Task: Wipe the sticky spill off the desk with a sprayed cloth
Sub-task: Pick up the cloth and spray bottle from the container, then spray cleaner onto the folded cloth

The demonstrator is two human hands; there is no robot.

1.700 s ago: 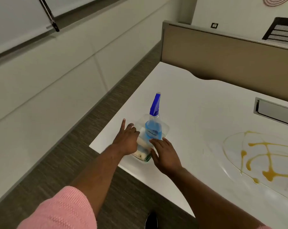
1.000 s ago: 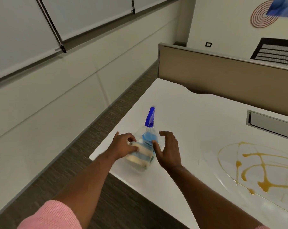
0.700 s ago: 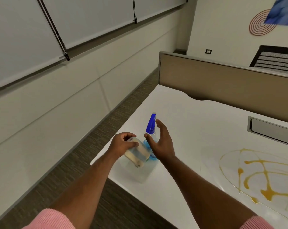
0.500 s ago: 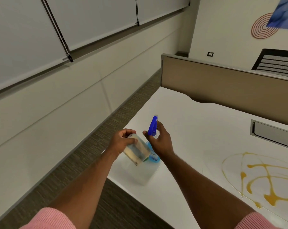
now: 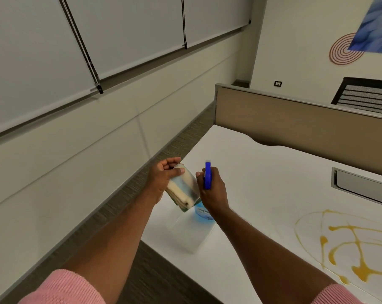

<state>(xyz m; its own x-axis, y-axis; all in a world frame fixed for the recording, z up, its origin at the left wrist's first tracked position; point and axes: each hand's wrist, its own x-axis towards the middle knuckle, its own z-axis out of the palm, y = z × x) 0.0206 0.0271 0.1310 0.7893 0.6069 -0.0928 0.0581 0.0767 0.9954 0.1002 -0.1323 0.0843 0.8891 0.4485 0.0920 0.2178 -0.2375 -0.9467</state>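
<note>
My left hand (image 5: 160,180) holds a folded cream and pale-blue cloth (image 5: 184,189) up above the near left corner of the white desk (image 5: 273,181). Right beside it, my right hand (image 5: 213,191) is wrapped around the neck of a spray bottle (image 5: 203,212) with a blue trigger head and blue liquid. The bottle's nozzle points toward the far side. A yellow-brown sticky spill (image 5: 347,249) in looping streaks lies on the desk at the right, well apart from both hands.
A clear plastic container (image 5: 192,235) sits on the desk corner under the hands. A tan partition (image 5: 295,121) runs along the desk's far edge. A grey cable tray (image 5: 361,187) is set into the desk at the right. Carpeted floor lies left of the desk.
My left hand lifted the cloth out of the clear container. My right hand closed around the spray bottle's neck and raised it beside the cloth.
</note>
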